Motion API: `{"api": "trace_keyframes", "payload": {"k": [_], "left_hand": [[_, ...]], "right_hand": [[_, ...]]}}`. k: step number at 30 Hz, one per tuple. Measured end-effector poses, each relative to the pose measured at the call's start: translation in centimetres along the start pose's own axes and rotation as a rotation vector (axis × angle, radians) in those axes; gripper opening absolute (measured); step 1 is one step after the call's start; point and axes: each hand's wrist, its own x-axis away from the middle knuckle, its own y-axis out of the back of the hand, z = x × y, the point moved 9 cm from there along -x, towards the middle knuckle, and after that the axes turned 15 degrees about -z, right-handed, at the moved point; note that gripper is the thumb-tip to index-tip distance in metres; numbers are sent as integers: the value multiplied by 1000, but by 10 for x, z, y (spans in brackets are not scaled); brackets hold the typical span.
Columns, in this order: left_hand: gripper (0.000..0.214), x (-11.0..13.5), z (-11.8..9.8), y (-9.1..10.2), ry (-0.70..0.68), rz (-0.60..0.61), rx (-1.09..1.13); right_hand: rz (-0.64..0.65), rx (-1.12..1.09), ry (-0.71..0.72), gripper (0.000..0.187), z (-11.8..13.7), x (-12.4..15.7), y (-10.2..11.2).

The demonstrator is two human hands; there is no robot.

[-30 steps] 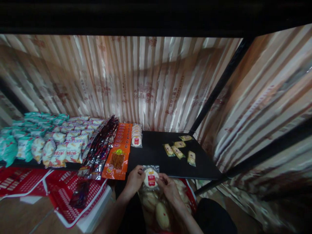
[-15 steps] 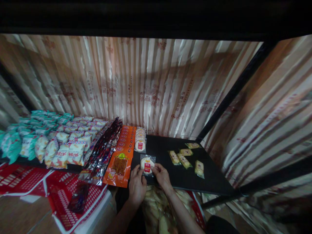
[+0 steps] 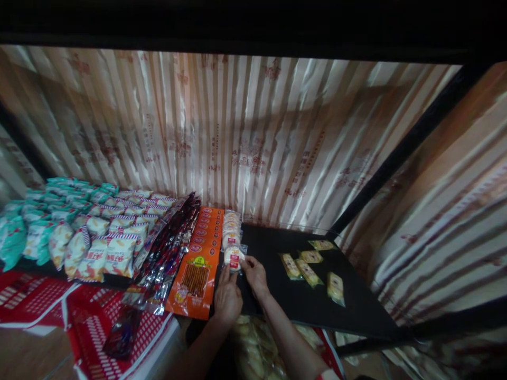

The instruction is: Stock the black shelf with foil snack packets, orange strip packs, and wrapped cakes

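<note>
A clear packet with a round white cracker and a red label (image 3: pixel 234 259) is between my two hands. My right hand (image 3: pixel 255 275) pinches its right edge. At the packet's near edge, the fingers of my left hand (image 3: pixel 228 300) are closed on it. The packet overlaps the near end of a row of matching cracker packets (image 3: pixel 232 228) on the black shelf (image 3: pixel 269 248). Just left of that row lies an orange snack packet (image 3: pixel 197 269) with brown sticks showing through its window.
Several yellow snack packets (image 3: pixel 309 272) lie on the right of the shelf. Dark shiny packets (image 3: pixel 170 253), white snack bags (image 3: pixel 121 253) and teal bags (image 3: pixel 39 237) fill the left. Red baskets (image 3: pixel 93 322) stand below; a black beam (image 3: pixel 237 31) runs overhead.
Both hands have moved the cracker packet away from me and slightly left, up against the row of matching packets. The camera view has shifted a little.
</note>
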Motion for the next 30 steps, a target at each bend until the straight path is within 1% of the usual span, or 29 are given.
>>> {"api": "trace_keyframes", "payload": {"k": [5,11,16,24,30], "left_hand": [[53,-13,-1,-3,-26,3,-27],[52,-25,-3,-8,-47,33,-142],[51,-28,-3,-13,-59,43,-175],[55,-30,3,-21,-75,64,-180],[54,-30,2,-22,-77,37,-190]], "right_hand": [[-46,82,26,30,2,-13,-5],[-63,186,44,35,3,-20,-11],[-51,238,58,32,3,-23,-17],[-70,276,55,33,1,-22,-16],[-86,210,80,32,6,-19,-13]]}}
